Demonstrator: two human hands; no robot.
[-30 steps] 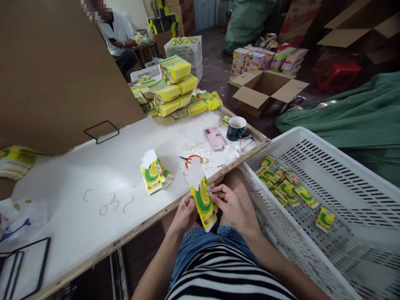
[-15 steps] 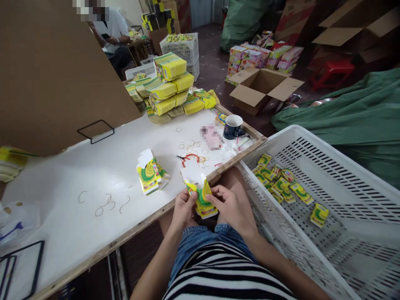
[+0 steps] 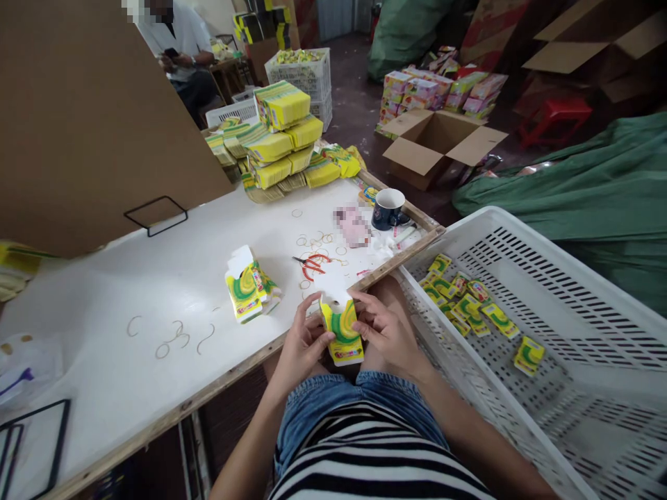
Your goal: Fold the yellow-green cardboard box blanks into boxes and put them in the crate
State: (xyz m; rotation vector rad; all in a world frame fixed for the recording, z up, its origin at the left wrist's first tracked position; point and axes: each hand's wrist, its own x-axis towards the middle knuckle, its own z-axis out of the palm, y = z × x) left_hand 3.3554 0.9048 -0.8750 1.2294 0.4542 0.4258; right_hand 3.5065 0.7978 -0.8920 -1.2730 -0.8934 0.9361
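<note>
Currently, both hands are clamped on one small yellow-and-green cardboard carton [image 3: 344, 337], held above the person's lap at the near edge of a white-topped bench [image 3: 119, 361] with a wooden rim. The left hand [image 3: 305, 340] pinches its left side, thumb on the printed face; the right hand [image 3: 383, 330] grips the opposite side, thumb likewise on the front. White flaps stand up at the carton's top end.

On the bench, to the left of the hands, lie a few similar yellow-and-green cartons [image 3: 244, 292] in a small cluster. Beyond the held carton are a pair of red-handled pliers [image 3: 314, 266] and scattered thin tan rings [image 3: 317, 239], with a dark blue mug [image 3: 385, 214] near the right-hand rim. Stacked bundles of yellow printed card [image 3: 284, 149] stand at the far end. Beside the bench on the right, a white slatted plastic crate [image 3: 578, 302] contains small yellow-and-green packs [image 3: 472, 312].
</note>
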